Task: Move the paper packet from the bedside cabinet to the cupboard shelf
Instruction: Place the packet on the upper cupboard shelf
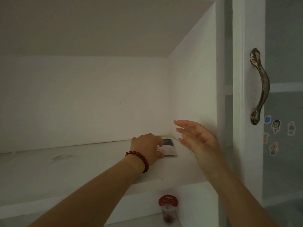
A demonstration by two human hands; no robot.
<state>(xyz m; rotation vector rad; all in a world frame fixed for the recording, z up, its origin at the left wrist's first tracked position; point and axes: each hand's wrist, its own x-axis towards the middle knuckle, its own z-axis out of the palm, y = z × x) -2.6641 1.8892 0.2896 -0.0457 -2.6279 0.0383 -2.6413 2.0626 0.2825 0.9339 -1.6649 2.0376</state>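
A small paper packet (169, 148), white with a dark top band, lies flat on the white cupboard shelf (82, 167) near the back right corner. My left hand (146, 147), with a red bead bracelet on its wrist, rests on the packet's left edge, fingers curled over it. My right hand (196, 136) hovers just right of the packet, fingers spread and holding nothing, close to the cupboard's right wall.
A closed cupboard door with a curved metal handle (259, 86) and several cartoon stickers (276, 126) stands at the right. On the shelf below sits a small cup with a red foil lid (168, 205). The shelf stretches bare to the left.
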